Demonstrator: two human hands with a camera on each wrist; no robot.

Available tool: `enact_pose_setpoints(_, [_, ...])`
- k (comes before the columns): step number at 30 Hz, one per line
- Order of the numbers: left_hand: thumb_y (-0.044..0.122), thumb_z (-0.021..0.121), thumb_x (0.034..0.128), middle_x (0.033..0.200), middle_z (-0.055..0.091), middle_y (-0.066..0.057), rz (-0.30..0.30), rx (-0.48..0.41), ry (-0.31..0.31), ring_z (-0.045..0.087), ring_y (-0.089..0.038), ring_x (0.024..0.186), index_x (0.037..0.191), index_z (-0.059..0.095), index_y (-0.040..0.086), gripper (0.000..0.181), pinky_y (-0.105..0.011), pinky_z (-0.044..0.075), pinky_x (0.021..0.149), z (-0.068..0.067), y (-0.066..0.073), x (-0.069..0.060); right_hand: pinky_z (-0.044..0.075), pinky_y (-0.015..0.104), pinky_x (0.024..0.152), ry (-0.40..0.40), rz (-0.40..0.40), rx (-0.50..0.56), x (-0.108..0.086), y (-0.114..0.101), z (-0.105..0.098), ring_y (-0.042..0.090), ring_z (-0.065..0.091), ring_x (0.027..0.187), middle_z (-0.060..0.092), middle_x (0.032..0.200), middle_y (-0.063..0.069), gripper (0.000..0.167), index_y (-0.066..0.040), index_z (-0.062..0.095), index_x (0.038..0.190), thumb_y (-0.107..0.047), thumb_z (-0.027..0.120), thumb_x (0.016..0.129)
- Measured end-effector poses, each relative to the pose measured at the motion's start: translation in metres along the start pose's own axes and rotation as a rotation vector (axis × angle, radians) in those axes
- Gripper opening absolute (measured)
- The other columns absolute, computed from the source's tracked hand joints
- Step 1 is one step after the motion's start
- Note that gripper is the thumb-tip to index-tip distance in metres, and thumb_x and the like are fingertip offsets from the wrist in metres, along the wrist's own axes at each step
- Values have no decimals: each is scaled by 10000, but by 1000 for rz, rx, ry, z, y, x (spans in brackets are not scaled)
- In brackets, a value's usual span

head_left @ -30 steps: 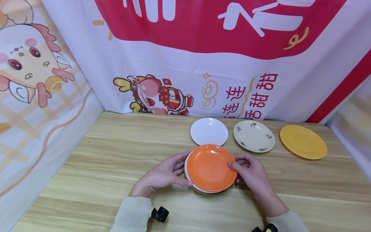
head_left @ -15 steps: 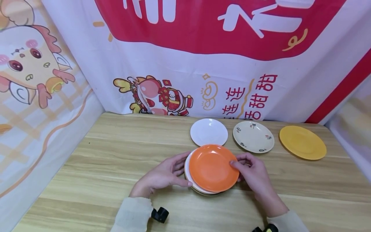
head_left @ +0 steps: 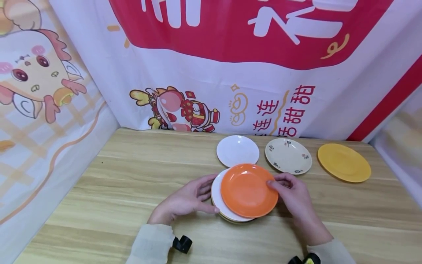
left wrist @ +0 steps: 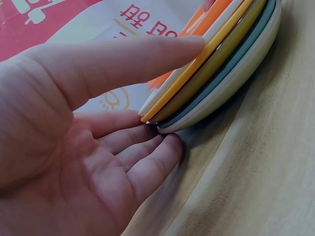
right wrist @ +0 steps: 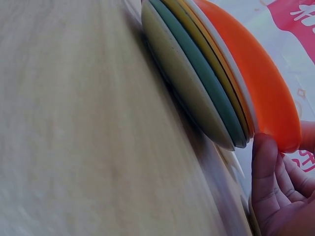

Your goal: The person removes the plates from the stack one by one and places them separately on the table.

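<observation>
Orange plate, on my head view, overlaps a plate stack, its rim pinched by the fingers of the right hand. Left wrist: the left hand touches the stack's edge, thumb and fingers apart. Right wrist: I see the pinched rim tilt off the stack.

Behind the stack of plates, three single plates line the table

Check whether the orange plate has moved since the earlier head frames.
Yes. Against the white plate at the back, the orange plate has shifted right in the head view, pinched by the right hand.
</observation>
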State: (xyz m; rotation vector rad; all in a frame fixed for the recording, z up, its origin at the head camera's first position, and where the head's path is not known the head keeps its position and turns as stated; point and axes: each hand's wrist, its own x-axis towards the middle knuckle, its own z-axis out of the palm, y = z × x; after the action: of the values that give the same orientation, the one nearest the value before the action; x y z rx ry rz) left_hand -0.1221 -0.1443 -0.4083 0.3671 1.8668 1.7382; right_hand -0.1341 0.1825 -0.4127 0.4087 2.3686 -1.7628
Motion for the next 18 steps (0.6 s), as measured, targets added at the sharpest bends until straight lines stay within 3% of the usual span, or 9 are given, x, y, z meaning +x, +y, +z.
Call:
enact_pose_setpoints(5, [21,870,868,1768,334,-67,-8,0,-1,315,-321,1646,1692,325,123,994,-391,387,1303,0,-1,0,636,180,777,-4,31,-29,2,-2,-5,135,671,940,709,1156,32,408,-79,664,1324,-308,767,1003])
enact_pose_setpoints(11, [14,868,866,1776,316,-80,-5,6,4,308,-334,1647,1696,315,117,1003,-400,381,1306,1,0,0,629,194,763,1,33,-25,3,-3,-9,142,660,937,700,1141,19,426,-77,658,1331,-320,772,999])
enact_pose_setpoints(18, [10,869,864,1774,322,-76,-5,1,2,301,-330,1650,1695,315,111,1004,-403,376,1311,1,-1,1,638,191,803,-2,74,-36,3,-2,-15,181,656,1009,670,1251,50,463,-111,631,1379,-389,735,1023])
